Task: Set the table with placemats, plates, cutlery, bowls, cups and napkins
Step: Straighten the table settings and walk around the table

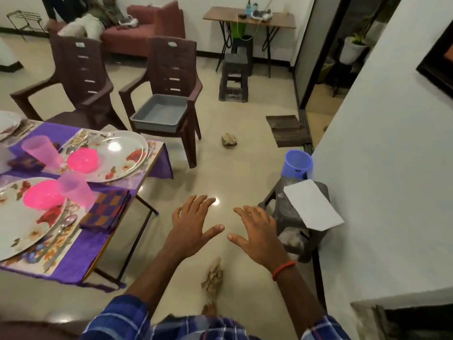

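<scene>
Hovering over the floor: left hand (193, 224) and right hand (259, 231), palms down, fingers spread and released, nothing held. Both are well clear of the table (94, 244), which sits to the person's left.

Status on the table:
- Near setting: placemat (49, 256), near plate (19, 224) with a pink bowl (44, 195) on it, pink cup (73, 190) just beside the bowl, spoons (66, 223) at the plate's right rim, checked napkin (107, 212) beside them. Looks complete.
- Far setting: far plate (122, 153) on its mat, second bowl (83, 159) on the plate, second cup (43, 150) beside it, dark napkin (27, 163) near the cup. Some cutlery shows left of the plate, too blurred to count.
- A third plate (8, 121) is cut off by the frame edge; can't tell what goes with it.

Judgement: task is at or near its end. Both settings in full view have every item class. Left to do, at most: whatever the cropped side lacks, plus minor straightening. A grey tub (159, 114) sits on a chair past the table corner.
</scene>
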{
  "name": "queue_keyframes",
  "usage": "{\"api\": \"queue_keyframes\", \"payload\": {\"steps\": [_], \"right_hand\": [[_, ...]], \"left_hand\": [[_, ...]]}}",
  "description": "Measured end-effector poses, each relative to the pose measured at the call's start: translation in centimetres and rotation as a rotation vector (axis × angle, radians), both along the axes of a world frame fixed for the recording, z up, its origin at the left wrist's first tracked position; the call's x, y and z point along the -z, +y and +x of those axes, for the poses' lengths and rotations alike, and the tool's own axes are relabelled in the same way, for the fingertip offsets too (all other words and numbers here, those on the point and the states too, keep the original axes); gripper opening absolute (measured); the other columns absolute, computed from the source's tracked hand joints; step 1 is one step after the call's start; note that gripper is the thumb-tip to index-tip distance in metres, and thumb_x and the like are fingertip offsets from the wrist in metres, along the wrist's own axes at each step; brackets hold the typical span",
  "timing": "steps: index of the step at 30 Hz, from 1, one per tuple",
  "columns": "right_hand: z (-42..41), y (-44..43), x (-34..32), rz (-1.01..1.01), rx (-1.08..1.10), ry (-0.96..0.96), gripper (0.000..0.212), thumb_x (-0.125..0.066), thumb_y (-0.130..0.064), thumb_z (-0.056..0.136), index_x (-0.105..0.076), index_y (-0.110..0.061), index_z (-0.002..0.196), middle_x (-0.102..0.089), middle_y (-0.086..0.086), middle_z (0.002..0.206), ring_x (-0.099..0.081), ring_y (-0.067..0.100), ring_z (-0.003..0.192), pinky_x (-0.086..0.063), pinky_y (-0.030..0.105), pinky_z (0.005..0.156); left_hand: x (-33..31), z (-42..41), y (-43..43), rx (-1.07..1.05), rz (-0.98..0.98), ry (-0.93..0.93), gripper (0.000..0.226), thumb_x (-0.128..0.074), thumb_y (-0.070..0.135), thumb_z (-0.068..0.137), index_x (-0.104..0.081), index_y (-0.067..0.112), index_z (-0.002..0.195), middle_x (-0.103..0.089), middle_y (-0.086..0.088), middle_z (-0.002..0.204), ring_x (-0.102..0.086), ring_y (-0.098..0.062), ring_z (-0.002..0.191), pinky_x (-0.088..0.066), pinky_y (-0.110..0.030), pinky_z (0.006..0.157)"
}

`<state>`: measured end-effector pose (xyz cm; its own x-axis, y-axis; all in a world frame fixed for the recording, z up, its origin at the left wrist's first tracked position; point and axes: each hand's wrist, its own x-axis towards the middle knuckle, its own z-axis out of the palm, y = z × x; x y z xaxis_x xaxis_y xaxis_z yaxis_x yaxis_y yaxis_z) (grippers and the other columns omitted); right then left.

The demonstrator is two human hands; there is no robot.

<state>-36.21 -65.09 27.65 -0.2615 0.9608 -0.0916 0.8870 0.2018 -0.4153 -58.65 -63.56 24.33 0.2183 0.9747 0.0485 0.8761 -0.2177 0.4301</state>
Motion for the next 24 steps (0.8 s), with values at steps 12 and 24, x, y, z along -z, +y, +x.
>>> {"api": "queue_keyframes", "payload": {"steps": [12,24], "right_hand": [[-0.5,16.8,0.5,0.025,-0.006,0.001,0.072,-0.055,-0.066,0.091,-0.033,-0.035,0.152,-0.037,-0.004,0.158,-0.023,0.021,0.148,-0.022,0.044,0.117],[-1.2,37.8,0.8,-0.008,-0.2,0.007,0.071,-0.051,-0.065,0.093,-0.027,-0.037,0.154,-0.028,-0.005,0.162,-0.013,0.019,0.151,-0.016,0.041,0.119]], "left_hand": [[-1.0,-1.0,14.4,-0.094,0.018,0.008,0.083,-0.03,0.086,0.088,-0.023,0.039,0.156,-0.019,0.008,0.169,-0.004,-0.018,0.158,-0.013,-0.056,0.122],[-0.7,-0.9,32.9,-0.223,0.011,0.077,0.083,-0.035,0.083,0.09,-0.024,0.037,0.158,-0.021,0.009,0.168,-0.006,-0.018,0.157,-0.019,-0.058,0.123]]}}
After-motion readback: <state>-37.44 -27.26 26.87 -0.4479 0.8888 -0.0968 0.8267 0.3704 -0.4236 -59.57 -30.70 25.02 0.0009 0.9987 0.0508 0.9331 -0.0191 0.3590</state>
